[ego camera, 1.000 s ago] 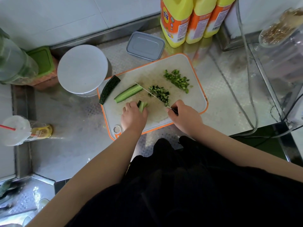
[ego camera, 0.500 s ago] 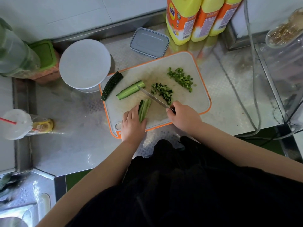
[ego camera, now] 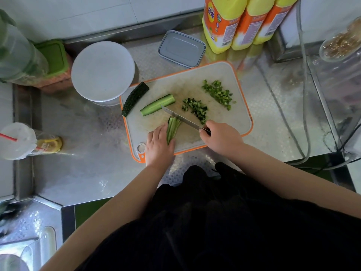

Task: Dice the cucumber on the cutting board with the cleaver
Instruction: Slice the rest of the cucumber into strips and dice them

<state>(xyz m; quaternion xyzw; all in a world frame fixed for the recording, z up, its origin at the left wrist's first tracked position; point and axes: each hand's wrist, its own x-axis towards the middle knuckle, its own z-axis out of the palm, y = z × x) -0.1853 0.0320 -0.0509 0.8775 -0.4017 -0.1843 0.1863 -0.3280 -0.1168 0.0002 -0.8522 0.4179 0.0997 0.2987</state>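
Observation:
A white cutting board with an orange rim [ego camera: 234,118] lies on the steel counter. My left hand [ego camera: 159,146] holds a bundle of cucumber strips [ego camera: 172,129] flat on the board. My right hand [ego camera: 219,136] grips the cleaver [ego camera: 180,119] by its handle, and the blade edge sits at the far tip of the strips. Two piles of diced cucumber [ego camera: 196,109] [ego camera: 218,93] lie to the right of the blade. A cucumber half [ego camera: 158,104] with its cut face up and a dark-skinned piece [ego camera: 134,98] lie at the board's left.
A round white lid on a container [ego camera: 102,71] stands just left of the board. A grey lidded box [ego camera: 181,48] and yellow-orange bottles [ego camera: 244,20] stand behind it. A drink cup with a straw [ego camera: 17,140] lies far left. Cables [ego camera: 304,94] run at the right.
My left hand slid back along the strips, so more of the bundle shows ahead of the fingers. The cleaver moved toward the strips' far tip. The camera drifted a little.

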